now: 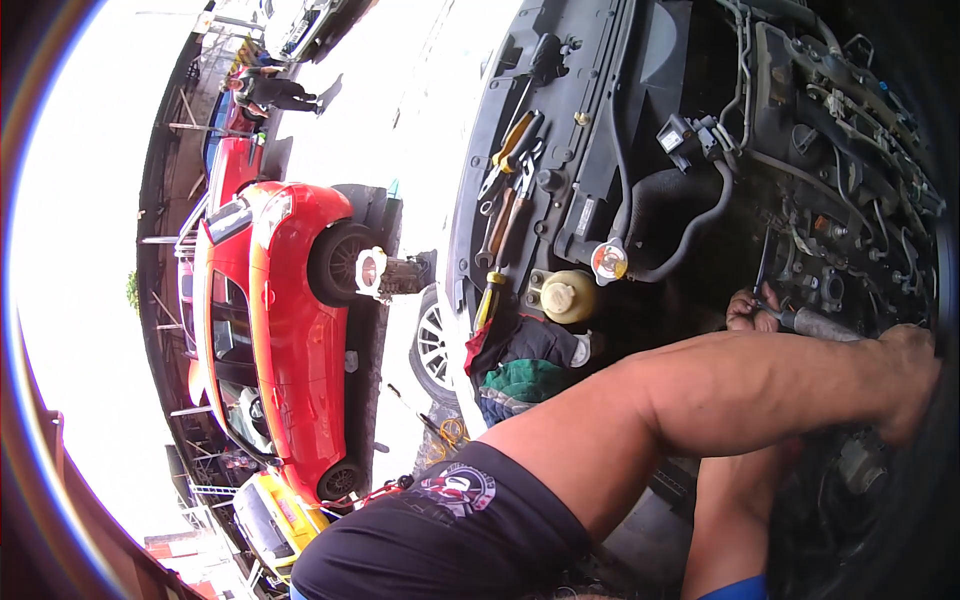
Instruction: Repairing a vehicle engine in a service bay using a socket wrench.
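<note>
My left arm, in a dark sleeve, reaches across the engine bay. My left hand (905, 382) is closed, deep in shade, at the far end of a grey cylindrical tool (822, 325); its fingertips are hidden. My right arm passes beneath the left one. Past it, the fingers of my right hand (752, 311) are curled around a slim metal rod (766, 262), right by the near end of the grey tool. Around both hands lie the engine's dark metal parts, hoses and pipes (830, 225).
Along the front panel lie pliers (524, 182), a screwdriver (489, 298) and a rusty wrench (494, 235). Nearby are a radiator cap (609, 262), a yellowish reservoir (568, 297) and bundled cloth (525, 375). Beyond stand a red car (300, 340), a yellow vehicle (282, 510) and a person (275, 92).
</note>
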